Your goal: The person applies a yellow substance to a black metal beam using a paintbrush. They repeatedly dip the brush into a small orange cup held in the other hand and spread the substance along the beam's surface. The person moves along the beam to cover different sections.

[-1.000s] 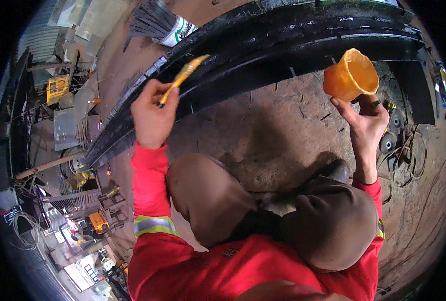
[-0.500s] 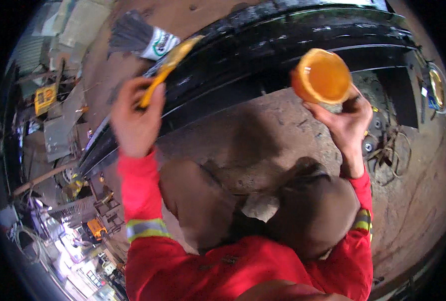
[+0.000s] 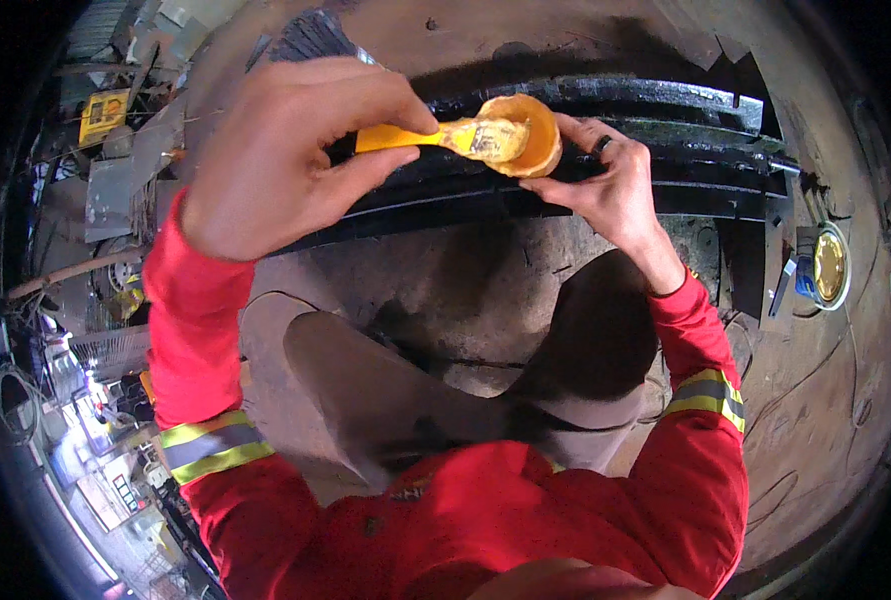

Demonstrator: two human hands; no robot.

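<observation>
My left hand [image 3: 305, 140] pinches the yellow handle of a small paintbrush [image 3: 500, 138] between thumb and fingers. The brush's head, coated in pale yellow, lies at the mouth of an orange-yellow cup [image 3: 542, 125]. Round the far right side of that cup curl the fingers of my right hand [image 3: 610, 180], with the thumb below; a dark ring is on one finger. The cup is tilted, its opening turned toward the brush. Its inside is partly covered by the brush head. Both hands are above long, glossy black beams [image 3: 655, 160].
A dark grey bristly bundle [image 3: 315, 38] lies beyond my left hand. At the right stands a round bucket [image 3: 830, 265] with yellow inside, near cables on the brown floor. On the left are a yellow box [image 3: 103, 116], metal scraps and cluttered tools.
My left hand has moved right, bringing the paintbrush from well away to the cup's mouth. My right hand and the cup have shifted left, and the view has moved too.
</observation>
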